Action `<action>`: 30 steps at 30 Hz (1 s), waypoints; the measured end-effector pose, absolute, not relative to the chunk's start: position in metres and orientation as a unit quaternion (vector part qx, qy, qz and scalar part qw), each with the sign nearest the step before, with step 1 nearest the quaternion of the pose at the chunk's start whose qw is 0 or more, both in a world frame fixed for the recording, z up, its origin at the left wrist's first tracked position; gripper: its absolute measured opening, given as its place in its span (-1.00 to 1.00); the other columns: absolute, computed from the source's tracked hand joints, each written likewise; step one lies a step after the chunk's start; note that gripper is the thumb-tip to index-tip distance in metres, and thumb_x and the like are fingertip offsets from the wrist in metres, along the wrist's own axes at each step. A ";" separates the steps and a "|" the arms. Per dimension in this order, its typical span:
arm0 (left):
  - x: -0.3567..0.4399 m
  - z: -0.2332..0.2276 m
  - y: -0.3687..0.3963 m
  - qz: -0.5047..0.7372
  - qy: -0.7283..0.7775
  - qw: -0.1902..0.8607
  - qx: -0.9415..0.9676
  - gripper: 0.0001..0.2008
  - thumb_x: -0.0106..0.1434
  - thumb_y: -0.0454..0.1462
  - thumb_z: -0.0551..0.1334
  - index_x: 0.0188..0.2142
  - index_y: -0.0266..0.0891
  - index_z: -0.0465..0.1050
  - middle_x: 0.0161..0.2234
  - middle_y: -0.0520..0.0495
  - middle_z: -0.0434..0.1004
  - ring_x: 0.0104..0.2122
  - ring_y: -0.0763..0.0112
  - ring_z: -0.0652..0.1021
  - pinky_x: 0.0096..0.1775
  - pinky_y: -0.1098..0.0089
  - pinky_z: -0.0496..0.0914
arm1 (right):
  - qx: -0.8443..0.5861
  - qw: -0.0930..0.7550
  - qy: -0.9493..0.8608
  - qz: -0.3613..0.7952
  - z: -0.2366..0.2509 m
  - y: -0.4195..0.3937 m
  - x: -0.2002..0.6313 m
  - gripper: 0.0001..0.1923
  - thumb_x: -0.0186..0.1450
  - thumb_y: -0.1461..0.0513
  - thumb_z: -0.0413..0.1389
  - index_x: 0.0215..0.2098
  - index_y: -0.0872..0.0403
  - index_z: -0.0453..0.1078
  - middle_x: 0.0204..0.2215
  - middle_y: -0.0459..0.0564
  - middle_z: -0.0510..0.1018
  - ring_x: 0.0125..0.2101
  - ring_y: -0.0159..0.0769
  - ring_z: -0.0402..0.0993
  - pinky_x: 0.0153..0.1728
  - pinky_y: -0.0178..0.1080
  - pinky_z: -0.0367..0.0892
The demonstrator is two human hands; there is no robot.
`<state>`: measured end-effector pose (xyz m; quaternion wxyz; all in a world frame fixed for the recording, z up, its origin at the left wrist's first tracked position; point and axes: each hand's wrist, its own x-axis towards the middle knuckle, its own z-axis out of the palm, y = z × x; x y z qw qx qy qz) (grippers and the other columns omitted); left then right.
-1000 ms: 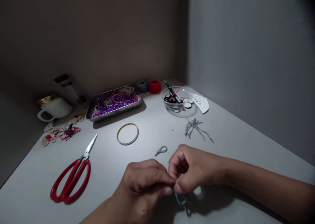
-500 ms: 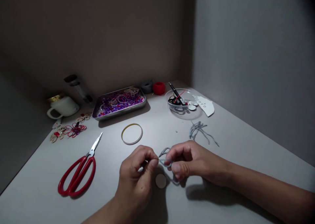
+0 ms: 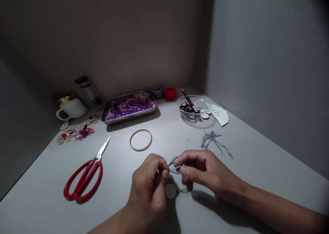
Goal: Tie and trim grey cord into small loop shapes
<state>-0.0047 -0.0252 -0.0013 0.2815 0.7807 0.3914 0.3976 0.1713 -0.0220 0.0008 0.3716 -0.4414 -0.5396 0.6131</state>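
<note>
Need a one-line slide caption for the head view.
Left hand and right hand pinch a grey cord above a small disc, red scissors alongside.

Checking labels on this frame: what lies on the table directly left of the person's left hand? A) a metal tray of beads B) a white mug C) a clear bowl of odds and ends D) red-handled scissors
D: the red-handled scissors lie flat on the table left of the left hand, blades pointing away; tray, mug and bowl all sit farther back by the wall.
</note>
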 end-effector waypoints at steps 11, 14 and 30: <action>0.003 0.000 -0.030 0.413 0.374 0.269 0.785 -0.85 0.17 -0.45 0.04 -0.48 -0.23 0.19 -0.51 0.03 0.24 -0.53 0.48 0.31 -0.50 0.44 0.20 | -0.489 0.358 -0.508 0.613 0.009 -0.028 0.160 -0.83 0.05 0.21 0.17 -0.50 0.20 0.46 -0.68 -0.09 0.43 -0.64 -0.45 0.31 -0.59 -0.38 0.22; 0.003 0.001 -0.028 0.382 0.399 0.273 0.788 -0.87 0.20 -0.42 0.06 -0.47 -0.24 0.25 -0.51 0.03 0.29 -0.55 0.49 0.34 -0.51 0.45 0.23 | -0.502 0.359 -0.502 0.606 0.008 -0.026 0.161 -0.87 0.04 0.23 0.17 -0.53 0.18 0.44 -0.71 -0.11 0.42 -0.65 -0.46 0.30 -0.61 -0.39 0.22; -0.079 0.023 0.039 0.218 0.532 0.100 0.812 -0.83 0.11 -0.43 0.08 -0.46 -0.24 0.43 -0.43 -0.04 0.43 -0.47 0.39 0.43 -0.42 0.40 0.29 | -0.516 0.409 -0.399 0.638 -0.006 -0.022 0.168 -0.77 0.08 0.11 0.20 -0.52 0.13 0.38 -0.70 -0.14 0.44 -0.64 -0.44 0.37 -0.58 -0.38 0.28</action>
